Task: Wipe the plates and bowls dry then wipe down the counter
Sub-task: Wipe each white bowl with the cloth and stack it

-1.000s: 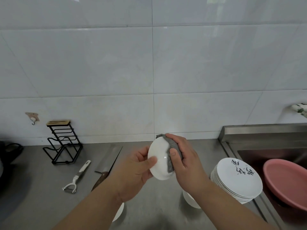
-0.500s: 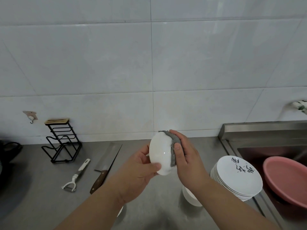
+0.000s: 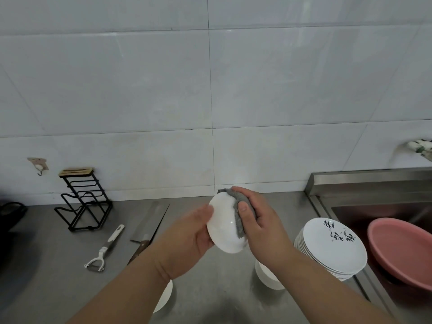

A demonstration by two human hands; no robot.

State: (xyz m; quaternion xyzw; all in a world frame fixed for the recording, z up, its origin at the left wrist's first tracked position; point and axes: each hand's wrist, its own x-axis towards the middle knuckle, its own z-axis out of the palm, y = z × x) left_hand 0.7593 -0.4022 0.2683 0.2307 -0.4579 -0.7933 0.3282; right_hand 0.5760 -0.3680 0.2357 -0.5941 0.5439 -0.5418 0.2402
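Gripping a white bowl above the desk, the left hand steadies it while the right hand pinches a grey cloth against its side.

The round white ceramic bowl is plain and glossy. The crumpled grey cloth against it is one flat mid-grey. The stack of round white plates carries black brush-stroke marks on its top plate. The round pink plastic basin is plain. The steel tabletop is dull grey. The black wire rack has a pale wooden top.
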